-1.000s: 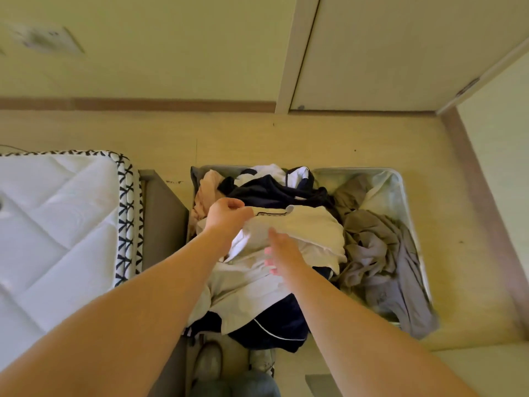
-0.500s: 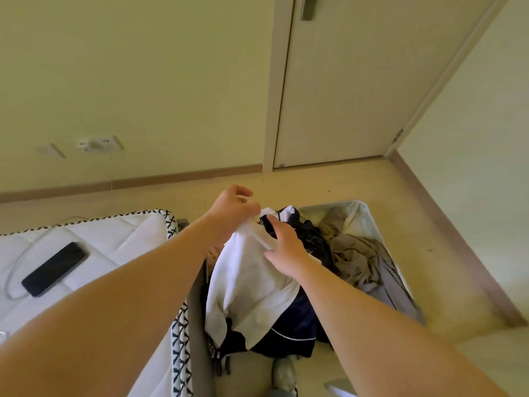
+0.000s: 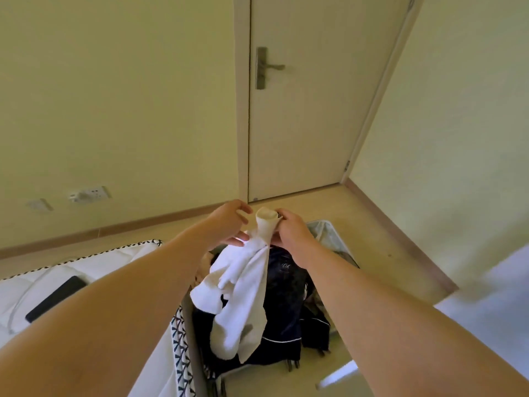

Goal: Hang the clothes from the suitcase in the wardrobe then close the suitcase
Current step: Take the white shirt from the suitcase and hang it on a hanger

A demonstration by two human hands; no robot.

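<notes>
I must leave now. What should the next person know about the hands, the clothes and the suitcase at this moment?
Right hand grips the bunched top of the white garment; left hand holds it just below.
It hangs over the open suitcase, where dark clothes lie.
Done: this garment raised. Wardrobe not in view.
Left: hang it and the rest, then close the suitcase.

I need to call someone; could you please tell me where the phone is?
Head view, lower left: the phone lies on the white mattress, left of the suitcase.
</notes>
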